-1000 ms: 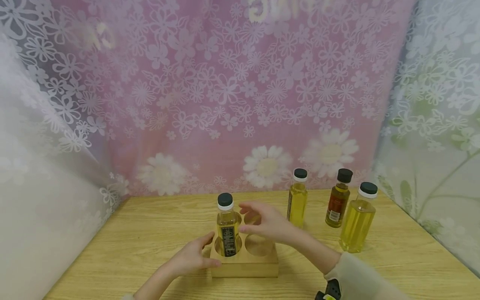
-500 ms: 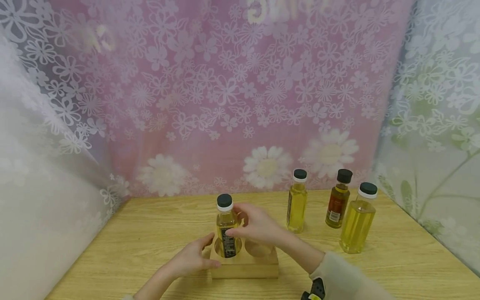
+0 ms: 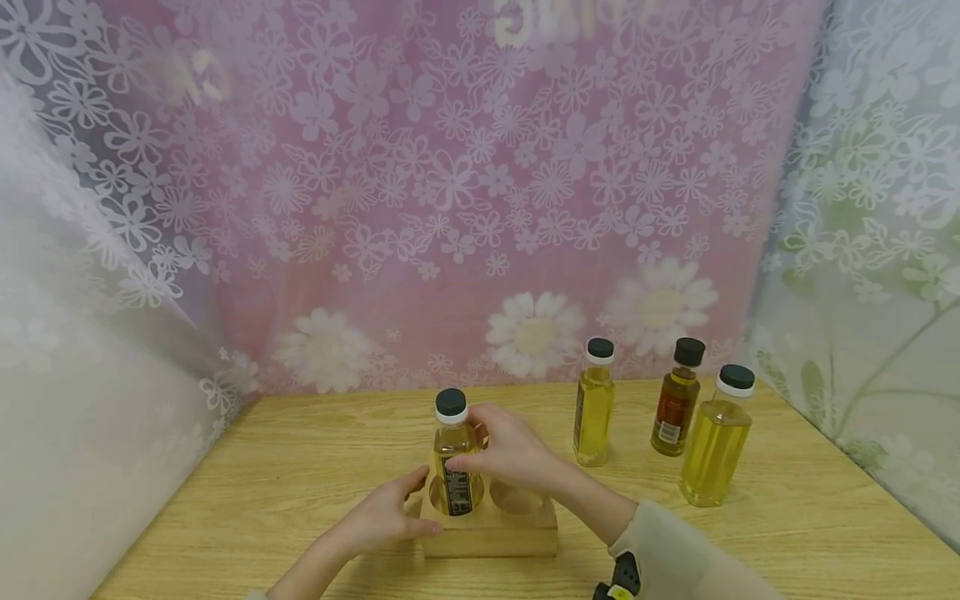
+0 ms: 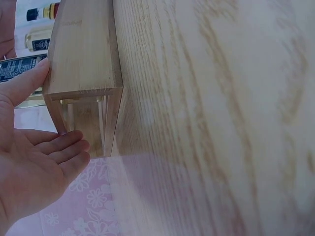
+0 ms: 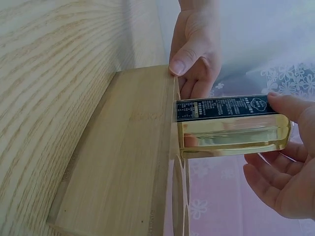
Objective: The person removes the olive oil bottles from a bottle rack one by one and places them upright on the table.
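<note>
A wooden bottle rack (image 3: 491,543) with round holes sits near the front of the table. In its front left hole stands an oil bottle (image 3: 452,442) with a dark cap, a white collar and a black label. My right hand (image 3: 510,450) grips this bottle, thumb on the label and fingers behind it; the right wrist view shows the thumb on the bottle's label (image 5: 224,108). My left hand (image 3: 382,512) holds the rack's left end. In the left wrist view its thumb lies at the upper edge and its fingers (image 4: 74,147) curl at the open end.
To the right stand a yellow oil bottle (image 3: 594,412), a darker bottle with a red label (image 3: 675,412) and a larger yellow oil bottle (image 3: 716,450). A pink flowered curtain (image 3: 480,208) hangs behind the wooden table (image 3: 300,450). The rack's front right hole (image 3: 517,497) holds no bottle.
My right hand has moved left from above the rack's right holes onto the bottle and taken hold of it. The bottle has turned slightly in its hole. My left hand has stayed put.
</note>
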### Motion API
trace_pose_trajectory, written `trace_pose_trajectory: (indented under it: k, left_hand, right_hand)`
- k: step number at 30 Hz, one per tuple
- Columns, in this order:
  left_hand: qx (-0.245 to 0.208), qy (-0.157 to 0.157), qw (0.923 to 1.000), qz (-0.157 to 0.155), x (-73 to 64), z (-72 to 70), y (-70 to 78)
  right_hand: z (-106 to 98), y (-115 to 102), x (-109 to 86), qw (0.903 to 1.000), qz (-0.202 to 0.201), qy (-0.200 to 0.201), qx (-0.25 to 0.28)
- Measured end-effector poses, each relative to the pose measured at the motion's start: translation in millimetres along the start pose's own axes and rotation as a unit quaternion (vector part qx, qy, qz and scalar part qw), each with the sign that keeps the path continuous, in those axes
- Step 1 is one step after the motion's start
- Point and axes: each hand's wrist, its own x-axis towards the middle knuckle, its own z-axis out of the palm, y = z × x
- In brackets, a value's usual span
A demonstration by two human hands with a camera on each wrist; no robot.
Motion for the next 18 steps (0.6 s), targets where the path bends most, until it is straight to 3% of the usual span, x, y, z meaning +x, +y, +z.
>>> trace_pose_trajectory:
  k: [8,18]
  left_hand:
    - [0.006,0.0,1.0,0.001,0.9,0.7,-1.2]
    - [0.02,0.009,0.9998,0.002,-1.0,0.9,1.8]
  right_hand:
    - [-6,-1,-0.2,0.9995,-0.011,0.002,0.031]
    - [-32,-7,5.8,0.9955,-0.041,0.035,0.077]
